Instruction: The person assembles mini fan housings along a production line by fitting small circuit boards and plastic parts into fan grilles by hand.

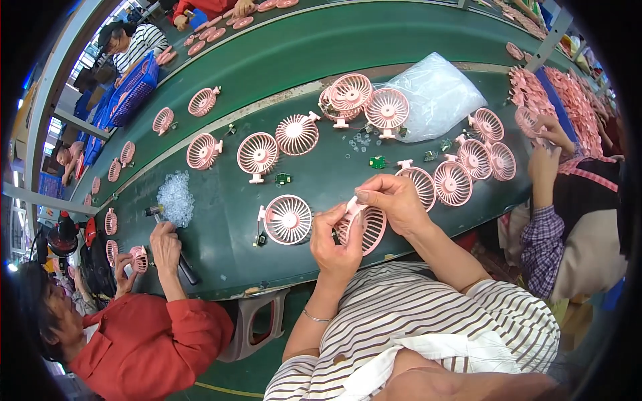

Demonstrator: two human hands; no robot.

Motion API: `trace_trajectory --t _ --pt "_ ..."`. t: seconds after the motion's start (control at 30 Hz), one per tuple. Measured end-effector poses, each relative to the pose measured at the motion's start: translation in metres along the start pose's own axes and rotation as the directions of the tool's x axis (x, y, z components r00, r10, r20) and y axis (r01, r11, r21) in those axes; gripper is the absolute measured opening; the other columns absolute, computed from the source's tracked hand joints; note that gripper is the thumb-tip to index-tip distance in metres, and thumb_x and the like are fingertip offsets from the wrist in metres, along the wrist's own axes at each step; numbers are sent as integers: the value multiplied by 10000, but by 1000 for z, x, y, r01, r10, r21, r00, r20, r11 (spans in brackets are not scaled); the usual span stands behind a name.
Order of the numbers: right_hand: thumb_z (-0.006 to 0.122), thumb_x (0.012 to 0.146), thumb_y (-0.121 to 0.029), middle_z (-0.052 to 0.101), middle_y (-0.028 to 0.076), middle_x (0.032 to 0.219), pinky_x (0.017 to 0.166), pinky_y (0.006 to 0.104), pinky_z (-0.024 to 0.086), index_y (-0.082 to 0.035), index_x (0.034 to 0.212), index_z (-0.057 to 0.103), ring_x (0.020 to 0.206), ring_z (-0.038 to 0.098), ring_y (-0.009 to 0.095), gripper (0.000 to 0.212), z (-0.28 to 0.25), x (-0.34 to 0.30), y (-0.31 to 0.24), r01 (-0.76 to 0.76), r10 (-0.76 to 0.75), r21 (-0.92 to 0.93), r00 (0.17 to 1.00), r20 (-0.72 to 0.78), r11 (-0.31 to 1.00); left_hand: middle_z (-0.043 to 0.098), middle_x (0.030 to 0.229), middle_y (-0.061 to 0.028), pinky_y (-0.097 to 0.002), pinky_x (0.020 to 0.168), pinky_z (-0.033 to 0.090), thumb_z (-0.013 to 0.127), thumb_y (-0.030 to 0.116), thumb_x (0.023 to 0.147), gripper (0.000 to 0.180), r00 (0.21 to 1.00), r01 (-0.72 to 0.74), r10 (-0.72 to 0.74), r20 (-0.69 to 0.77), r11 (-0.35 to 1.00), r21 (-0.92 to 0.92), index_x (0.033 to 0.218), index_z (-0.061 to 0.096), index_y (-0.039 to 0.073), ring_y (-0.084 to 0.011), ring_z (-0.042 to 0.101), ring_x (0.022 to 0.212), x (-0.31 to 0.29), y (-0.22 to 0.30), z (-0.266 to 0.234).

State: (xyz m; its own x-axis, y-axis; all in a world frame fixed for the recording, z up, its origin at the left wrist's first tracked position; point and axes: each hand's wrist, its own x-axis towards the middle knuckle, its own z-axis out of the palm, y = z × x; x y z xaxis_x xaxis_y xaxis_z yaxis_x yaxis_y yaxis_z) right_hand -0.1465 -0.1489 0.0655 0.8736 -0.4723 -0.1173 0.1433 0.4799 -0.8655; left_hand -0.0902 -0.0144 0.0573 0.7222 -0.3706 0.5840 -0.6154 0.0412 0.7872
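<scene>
Close to the table's front edge, a pink round fan housing (375, 231) with a slatted grille is tilted between my hands. My left hand (336, 242) grips its side near the pale neck piece. From the other side, my right hand (399, 204) pinches at the top of that neck, its fingertips closed. What small part lies under the fingertips is hidden. Just left of my hands lies another pink fan housing (288, 219) with a small wired circuit board (260, 238) beside it. To the right, a pink fan housing (453, 182) lies next to several similar ones.
Clear plastic rings (176, 199) lie heaped at left, near a co-worker's hand (165, 246) holding a hammer (188, 269). A clear plastic bag (435, 97) lies behind small green boards (378, 162). Another worker's hands (545, 150) are at right. A green conveyor belt (267, 60) runs behind.
</scene>
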Motion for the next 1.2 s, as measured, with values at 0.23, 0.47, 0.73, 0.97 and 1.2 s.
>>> trace_trajectory --t 0.23,0.47,0.73,0.97,1.2 --pt "663 813 28 646 90 879 710 232 497 56 878 666 778 608 116 71 -2 -3 -3 39 -35 -50 996 77 998 641 921 -183 -332 638 501 716 -30 722 305 999 -32 31 27 999 37 972 542 -21 -271 610 727 2 1 -1" --pt "655 850 -35 663 68 815 620 209 509 36 908 654 681 613 89 93 10 -9 7 122 -126 -89 991 -41 989 647 917 -190 -348 648 502 716 -43 712 309 994 -104 105 -16 993 59 967 542 -23 -285 609 731 -4 -3 2" --pt "648 859 -50 664 66 806 606 211 509 33 915 645 671 610 85 100 5 -6 7 111 -111 -80 994 7 991 650 927 -191 -347 655 502 713 -46 712 312 996 -88 89 -21 995 50 972 542 -21 -288 610 743 -3 -2 4" --pt "626 869 -43 622 93 923 671 218 504 46 957 644 783 599 98 127 9 -15 14 283 -299 -363 954 12 888 650 936 -191 -356 668 503 704 -46 724 306 998 -47 48 -28 998 41 981 542 -19 -293 619 761 -6 -5 7" --pt "574 796 38 595 159 957 736 314 486 18 1087 632 906 570 252 298 10 -27 12 549 -533 -691 801 274 470 636 935 -170 -348 687 504 678 -22 762 345 996 79 -80 -26 997 -27 1084 554 -30 -300 622 762 -11 -10 2"
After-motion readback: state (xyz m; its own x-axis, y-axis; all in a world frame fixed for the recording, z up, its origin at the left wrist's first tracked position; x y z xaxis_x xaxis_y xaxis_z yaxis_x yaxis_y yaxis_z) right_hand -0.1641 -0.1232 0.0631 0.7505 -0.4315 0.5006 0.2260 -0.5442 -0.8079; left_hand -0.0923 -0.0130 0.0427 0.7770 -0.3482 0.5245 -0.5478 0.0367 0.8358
